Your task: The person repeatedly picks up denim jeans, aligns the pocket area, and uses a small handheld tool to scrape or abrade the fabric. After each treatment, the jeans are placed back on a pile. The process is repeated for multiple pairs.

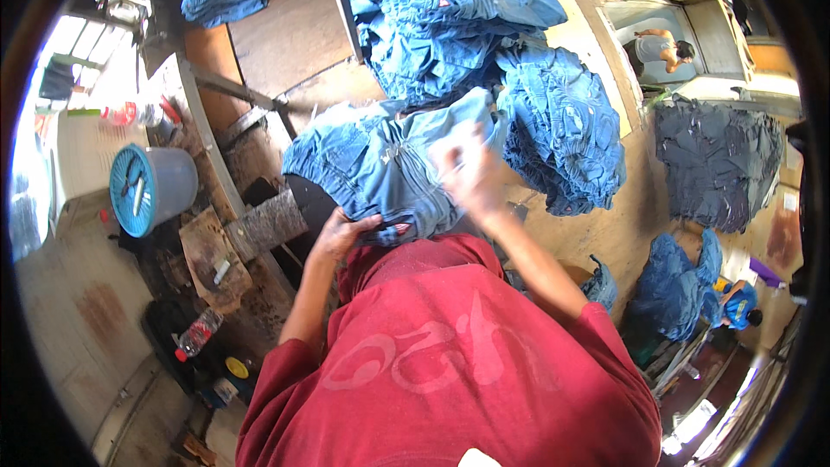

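A blue denim garment [389,156] with a gathered edge and a small red label lies spread in front of me, its near edge close to my lap. My left hand [340,233] grips the near left edge, with the thumb on top and the other fingers mostly hidden. Over the right part of the cloth is my right hand [467,169], smeared by motion. Whether its fingers hold anything is not clear. Just beyond the garment rises a tall pile of similar blue denim [441,17], and another folded stack [566,125] sits to its right.
Black garments [718,164] are stacked at the right, with a blue denim heap [674,285] nearer. A blue-rimmed bucket [169,186], a bench frame [203,134] and a bottle [199,335] are at left. Two other people [661,50] appear at far right and lower right.
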### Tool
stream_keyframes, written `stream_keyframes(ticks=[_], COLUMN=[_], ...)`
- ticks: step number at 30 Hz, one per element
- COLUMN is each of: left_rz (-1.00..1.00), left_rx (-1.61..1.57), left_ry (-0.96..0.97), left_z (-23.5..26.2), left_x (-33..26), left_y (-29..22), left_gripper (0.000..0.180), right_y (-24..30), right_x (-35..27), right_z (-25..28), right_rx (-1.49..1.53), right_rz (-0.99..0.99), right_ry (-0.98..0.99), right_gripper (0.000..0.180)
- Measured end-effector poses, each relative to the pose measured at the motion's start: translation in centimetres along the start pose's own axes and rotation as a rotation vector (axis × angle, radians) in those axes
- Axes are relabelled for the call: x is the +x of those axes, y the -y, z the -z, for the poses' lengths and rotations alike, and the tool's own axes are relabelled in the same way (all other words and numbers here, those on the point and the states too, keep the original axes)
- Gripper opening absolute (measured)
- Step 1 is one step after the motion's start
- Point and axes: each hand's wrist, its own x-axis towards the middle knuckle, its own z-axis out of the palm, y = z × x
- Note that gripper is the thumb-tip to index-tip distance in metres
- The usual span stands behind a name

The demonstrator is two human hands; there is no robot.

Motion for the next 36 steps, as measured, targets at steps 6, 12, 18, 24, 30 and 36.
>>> stream_keyframes(ticks=[6,12,18,24,30,36], left_rz=[-0.024,-0.049,-0.035,0.196,-0.407,0.24], left_rx=[0.48,0.531,0.789,0.863,1.537,0.632], left_ry=[-0.082,-0.2,-0.168,-0.293,-0.437,0.121], left_z=[9.7,11.2,13.5,15.0,4.9,-1.8], left_x=[-6.6,-7.1,-10.0,-12.5,-4.9,20.5], left_y=[-4.7,-4.1,-4.5,-10.2,-19.9,-16.0], left_gripper=[0.038,0.035,0.036,0.034,0.054,0.1], right_y=[-11.1,-10.2,-14.5,-17.0,-11.5,-9.3], right_x=[5.5,1.5,-0.3,-0.8,-3.6,-5.6], right_z=[3.6,1.1,1.2,2.6,1.8,-1.3], right_rx=[-0.351,-0.519,-0.505,-0.465,-0.308,-0.5], right_rz=[-0.348,-0.205,0.014,-0.031,-0.171,-0.216], right_ry=[0.038,-0.198,-0.148,-0.11,-0.129,-0.245], right_gripper=[0.098,0.059,0.017,0.023,0.043,0.052])
